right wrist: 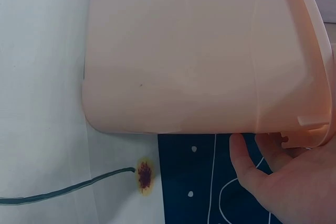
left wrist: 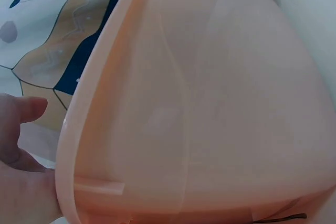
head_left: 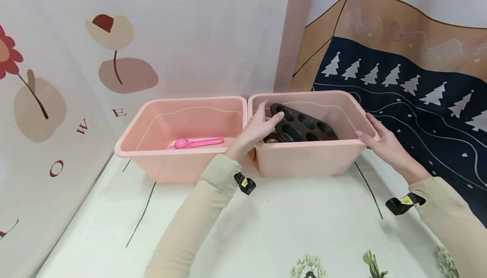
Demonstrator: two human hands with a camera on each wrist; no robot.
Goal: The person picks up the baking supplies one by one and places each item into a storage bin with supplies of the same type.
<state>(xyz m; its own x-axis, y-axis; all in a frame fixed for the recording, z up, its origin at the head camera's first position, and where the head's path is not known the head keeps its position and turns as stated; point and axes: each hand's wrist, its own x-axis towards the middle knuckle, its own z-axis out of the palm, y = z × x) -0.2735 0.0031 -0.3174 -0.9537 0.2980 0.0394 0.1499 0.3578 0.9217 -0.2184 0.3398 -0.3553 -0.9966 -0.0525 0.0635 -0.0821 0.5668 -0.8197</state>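
A pink plastic bin [head_left: 304,159] stands on the right, with a dark muffin pan [head_left: 304,126] lying tilted inside it. Over this bin's front left corner reaches my left hand [head_left: 258,128], its thumb and index finger spread apart near the pan. In the left wrist view the bin's rim hides the other fingers. My right hand [head_left: 384,140] grips the right end of the same bin at the rim. The right wrist view shows its fingers [right wrist: 241,156] tucked under the rim.
A second pink bin [head_left: 171,168] stands against the first on the left, holding a bright pink long-handled tool [head_left: 198,143]. Both bins are on a pale printed cloth [head_left: 274,219]. Printed fabric [head_left: 213,33] hangs close behind them.
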